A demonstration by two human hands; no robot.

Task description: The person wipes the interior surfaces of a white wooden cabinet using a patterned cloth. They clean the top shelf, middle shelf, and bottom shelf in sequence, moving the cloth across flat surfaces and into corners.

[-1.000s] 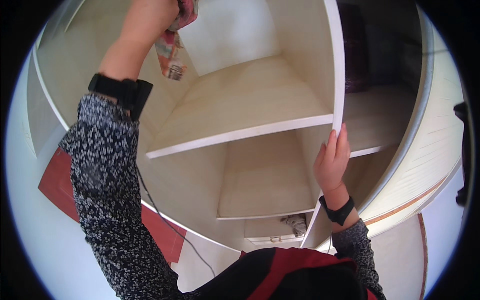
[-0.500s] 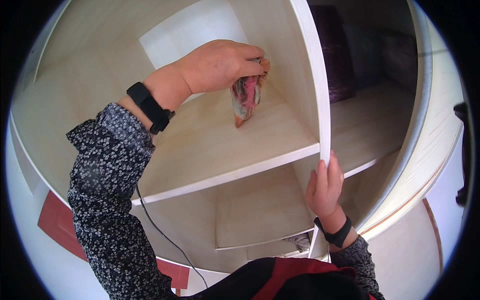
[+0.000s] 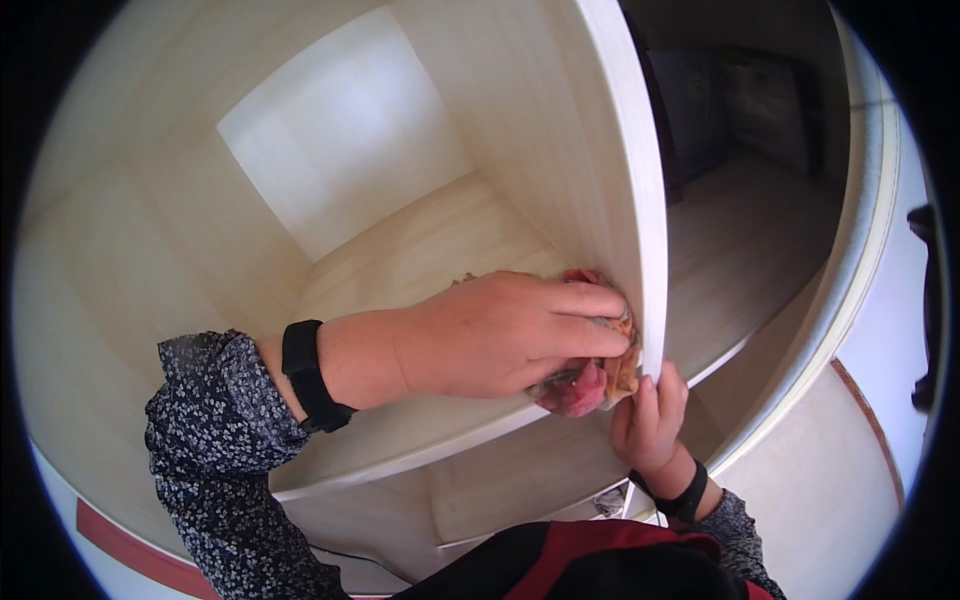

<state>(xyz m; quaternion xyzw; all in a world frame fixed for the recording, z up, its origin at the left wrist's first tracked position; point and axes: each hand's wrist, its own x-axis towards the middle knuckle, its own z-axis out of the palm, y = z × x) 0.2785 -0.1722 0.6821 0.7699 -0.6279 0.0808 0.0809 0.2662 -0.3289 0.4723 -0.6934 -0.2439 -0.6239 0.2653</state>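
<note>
My left hand [image 3: 490, 335] is closed over a crumpled, multicoloured cloth [image 3: 578, 392] in pink, orange and grey. It presses the cloth at the front right corner of a pale wooden shelf [image 3: 400, 265], against the upright divider [image 3: 648, 210]. Part of the cloth hangs over the shelf's front edge, and the palm hides some of it. Just below that, my right hand [image 3: 655, 415] grips the front edge of the same divider, fingers wrapped round it, close to the cloth.
Right of the divider is a darker compartment with a dark framed object [image 3: 770, 110] inside. A curved, pale cabinet edge [image 3: 862, 200] bounds it. Beneath the shelf lies a lower compartment [image 3: 530, 475] with a small greyish bundle [image 3: 608, 502]. A thin dark cable [image 3: 360, 558] runs below my left sleeve.
My left hand has brought the cloth from above the shelf down and rightward, into the front corner by the divider. My right hand still grips the divider edge.
</note>
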